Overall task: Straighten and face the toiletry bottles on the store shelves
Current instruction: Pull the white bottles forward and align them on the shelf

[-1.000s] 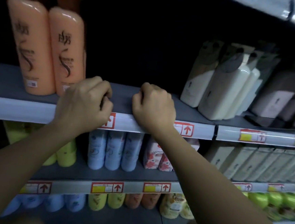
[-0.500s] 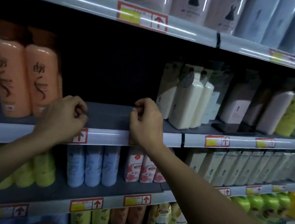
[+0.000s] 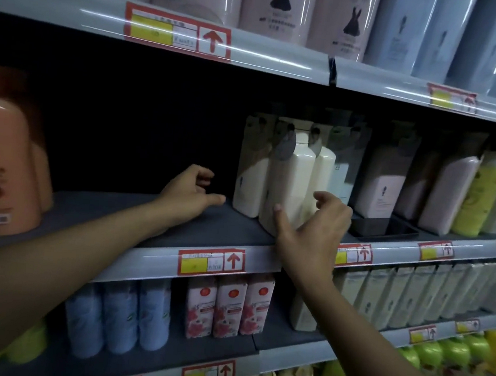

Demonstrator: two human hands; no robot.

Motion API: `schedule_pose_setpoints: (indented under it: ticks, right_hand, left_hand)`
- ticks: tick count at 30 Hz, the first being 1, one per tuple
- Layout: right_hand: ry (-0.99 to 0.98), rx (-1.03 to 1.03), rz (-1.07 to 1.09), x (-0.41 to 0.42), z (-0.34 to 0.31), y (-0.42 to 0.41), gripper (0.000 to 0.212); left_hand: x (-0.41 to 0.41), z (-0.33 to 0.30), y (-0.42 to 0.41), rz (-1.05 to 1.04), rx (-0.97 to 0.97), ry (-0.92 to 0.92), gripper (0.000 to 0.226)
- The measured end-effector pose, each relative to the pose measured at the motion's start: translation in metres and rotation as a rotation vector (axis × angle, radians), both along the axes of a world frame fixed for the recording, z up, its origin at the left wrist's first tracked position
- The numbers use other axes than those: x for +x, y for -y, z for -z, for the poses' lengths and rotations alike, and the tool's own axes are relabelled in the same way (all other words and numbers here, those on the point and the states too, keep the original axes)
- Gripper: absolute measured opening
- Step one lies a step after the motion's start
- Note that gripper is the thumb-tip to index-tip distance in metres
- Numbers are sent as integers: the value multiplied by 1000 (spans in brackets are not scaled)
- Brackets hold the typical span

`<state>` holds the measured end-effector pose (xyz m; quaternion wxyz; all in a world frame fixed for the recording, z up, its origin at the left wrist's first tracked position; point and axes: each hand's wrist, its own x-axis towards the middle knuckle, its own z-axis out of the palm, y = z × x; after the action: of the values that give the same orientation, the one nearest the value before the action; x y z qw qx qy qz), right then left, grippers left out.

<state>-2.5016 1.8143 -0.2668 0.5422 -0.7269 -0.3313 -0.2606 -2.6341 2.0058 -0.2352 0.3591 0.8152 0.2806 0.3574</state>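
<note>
Both hands reach over the middle shelf (image 3: 95, 204) holding nothing. Left hand (image 3: 190, 193) hovers just left of the cream bottles (image 3: 286, 176), fingers loosely curled, thumb pointing toward them. Right hand (image 3: 317, 227) is spread in front of the bottles, thumb at the front bottle's lower face; contact is unclear. Orange bottles (image 3: 5, 166) stand far left.

Red-bordered paper price tag w/ yellow block & red up-arrow (image 3: 210, 263): just below-left of the right hand (image 3: 312, 232). Similar tag (image 3: 354, 253) right beside it, on the right. Flat black tray (image 3: 387, 230) near, to the right. Pink plastic-wrapped packs w/ black rabbit print (image 3: 279, 7) well above; grey-blue wrapped packs (image 3: 434, 30) up & right.
</note>
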Motion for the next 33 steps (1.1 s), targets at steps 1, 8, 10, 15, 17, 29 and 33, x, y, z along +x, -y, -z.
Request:
schedule_pose_setpoints:
  ticks: [1,8,10,15,17,29,33]
  right_hand:
    - [-20,-11,-4,5,0,0,72]
    - [-60,-86,-30,12,2,-12,74]
    - [-68,-80,-10,13,3,-18,72]
    - [-60,-19,24,13,12,-24,65]
    - [-58,4,25,11,14,-25,63]
    - [-18,-149,25,3,4,-16,52]
    - [-8,-244,-15,-8,-4,-15,46]
  left_hand:
    - [9,-2,-4,9,-24,15,71]
    - [52,-5,-26,208,-122,88,52]
    - [62,-3,-26,245,-140,100,56]
    - [74,-3,-25,262,-147,113,89]
    - [75,-3,-25,236,-161,87,83]
    - [44,-7,-25,121,-184,61,100]
    - [17,-6,-22,97,-169,97,108]
